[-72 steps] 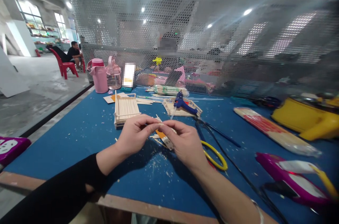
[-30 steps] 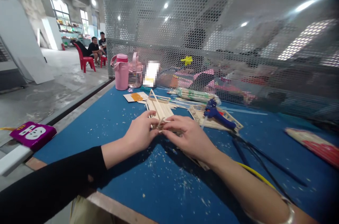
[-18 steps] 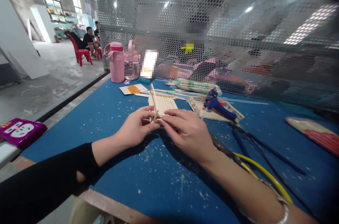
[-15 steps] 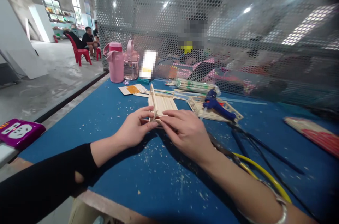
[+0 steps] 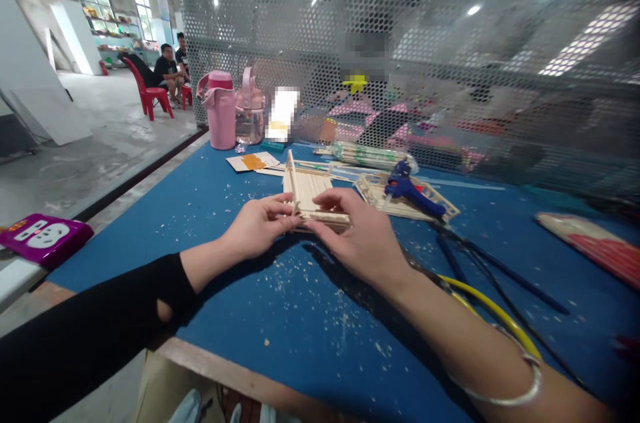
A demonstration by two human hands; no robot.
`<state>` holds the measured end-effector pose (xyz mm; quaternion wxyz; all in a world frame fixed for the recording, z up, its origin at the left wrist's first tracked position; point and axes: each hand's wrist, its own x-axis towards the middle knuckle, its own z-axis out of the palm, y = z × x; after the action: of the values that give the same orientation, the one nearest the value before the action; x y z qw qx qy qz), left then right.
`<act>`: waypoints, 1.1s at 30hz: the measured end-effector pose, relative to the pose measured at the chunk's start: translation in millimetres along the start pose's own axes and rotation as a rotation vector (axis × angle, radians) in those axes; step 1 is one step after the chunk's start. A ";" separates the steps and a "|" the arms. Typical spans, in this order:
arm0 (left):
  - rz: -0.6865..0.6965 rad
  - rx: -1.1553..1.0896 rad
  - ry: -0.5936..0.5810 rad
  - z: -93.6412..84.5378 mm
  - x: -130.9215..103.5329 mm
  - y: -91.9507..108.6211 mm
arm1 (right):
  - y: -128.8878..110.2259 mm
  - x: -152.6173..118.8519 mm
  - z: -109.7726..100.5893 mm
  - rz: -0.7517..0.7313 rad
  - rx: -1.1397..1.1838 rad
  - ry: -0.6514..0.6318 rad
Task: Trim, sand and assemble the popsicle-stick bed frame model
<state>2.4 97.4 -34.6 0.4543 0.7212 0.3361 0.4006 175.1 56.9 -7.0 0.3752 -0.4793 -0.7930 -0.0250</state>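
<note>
A small model of pale wooden sticks (image 5: 311, 188) stands on the blue table, with a slatted floor and a thin upright frame along its left side. My left hand (image 5: 257, 226) is closed on the model's near left corner, thumb in front and fingers at the side. Over the near edge, my right hand (image 5: 363, 230) has thumb and forefinger apart; the thumb tip lies by the low front rail. Whether it presses on the wood I cannot tell. To the right, a blue glue gun (image 5: 413, 191) rests on a second stick-built piece (image 5: 370, 193).
Behind the model lie loose sticks and a bagged stick bundle (image 5: 373, 155). A pink flask (image 5: 221, 113), a clear jug (image 5: 249, 116) and a phone (image 5: 283, 115) stand at the back by a mesh screen. Cables and a yellow hose (image 5: 493, 303) run right. A purple power strip (image 5: 47, 236) is left.
My right hand's fingers have spread apart from their pinch at the near left corner, exposing the front rail. My left hand keeps its hold there. The view has shifted slightly.
</note>
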 end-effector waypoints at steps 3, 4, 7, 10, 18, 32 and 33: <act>0.015 0.038 -0.049 -2.5 4.3 2.5 | -0.2 7.0 -5.4 0.109 0.113 -0.137; 0.010 0.049 -0.068 -3.4 6.0 3.6 | -0.4 9.3 -6.8 0.128 0.143 -0.167; -0.006 0.074 -0.097 -5.0 9.6 5.2 | -1.4 14.8 -8.3 0.149 0.177 -0.204; 0.026 0.089 -0.111 -4.3 9.5 3.0 | -3.1 19.8 -8.6 0.165 0.150 -0.226; -0.028 -0.032 0.039 -9.3 2.8 2.7 | 5.3 7.7 -57.5 0.119 -0.114 -0.113; -0.175 -0.194 0.232 -1.6 -2.8 12.5 | 37.1 -61.2 -35.7 0.081 -0.383 -0.556; -0.166 -0.175 0.228 -0.6 -2.0 11.5 | 39.7 -60.1 -36.8 0.078 -0.382 -0.543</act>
<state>2.4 91.7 -24.3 0.5059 0.5982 0.4079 0.4688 242.6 19.0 -30.5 0.0543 -0.5600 -0.8262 -0.0301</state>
